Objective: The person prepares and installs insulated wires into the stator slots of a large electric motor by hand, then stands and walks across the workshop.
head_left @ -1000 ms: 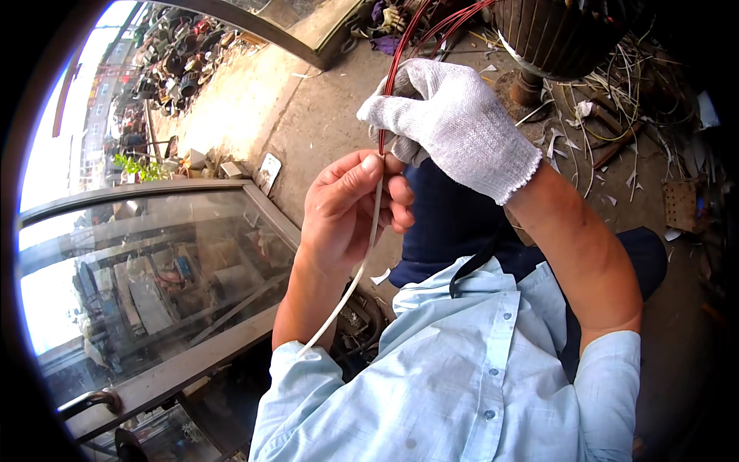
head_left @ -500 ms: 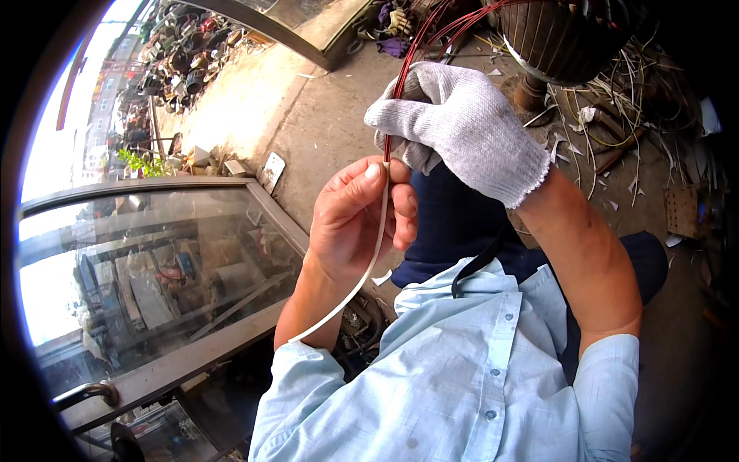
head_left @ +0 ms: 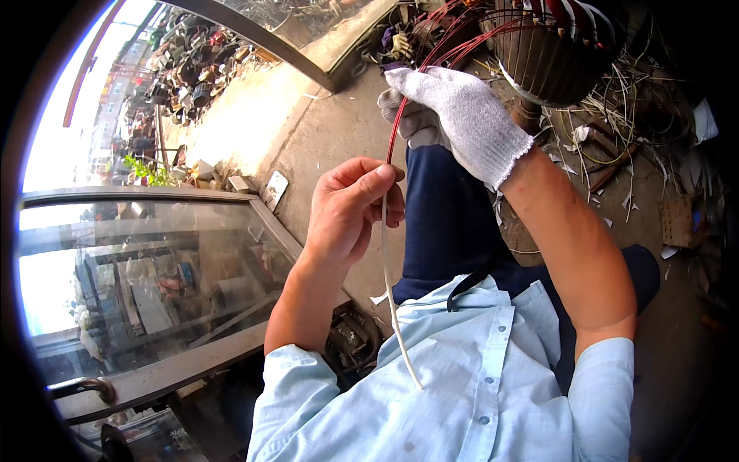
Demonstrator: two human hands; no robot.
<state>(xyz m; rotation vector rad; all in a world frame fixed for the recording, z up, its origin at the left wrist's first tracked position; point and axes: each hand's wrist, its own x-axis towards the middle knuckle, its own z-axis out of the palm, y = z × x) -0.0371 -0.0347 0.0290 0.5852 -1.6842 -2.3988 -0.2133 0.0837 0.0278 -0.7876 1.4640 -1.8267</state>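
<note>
My bare left hand (head_left: 344, 208) pinches a thin white sleeve tube (head_left: 389, 281) near its upper end, between thumb and fingers. The tube hangs in a slight curve, its free end over the front of the shirt. A bundle of dark red wires (head_left: 395, 135) runs down to the tube's upper end at my left fingertips; the exact joint is hidden by them. Higher up, my right hand (head_left: 466, 115), in a white knit glove, is closed around the bundle. Above the glove the wires fan out toward a ribbed, dark metal motor housing (head_left: 535, 65) at the upper right.
A framed glass door (head_left: 177, 269) with a metal handle (head_left: 83, 389) stands at my left. White tube scraps and paper bits (head_left: 616, 115) litter the floor at right. Beyond the doorway is a heap of metal parts (head_left: 196, 69). My dark-trousered leg (head_left: 439, 223) is below my hands.
The tube's free end has swung from my left forearm to hang over the shirt. My right hand has shifted slightly up along the wires, leaving more of them bare between my hands.
</note>
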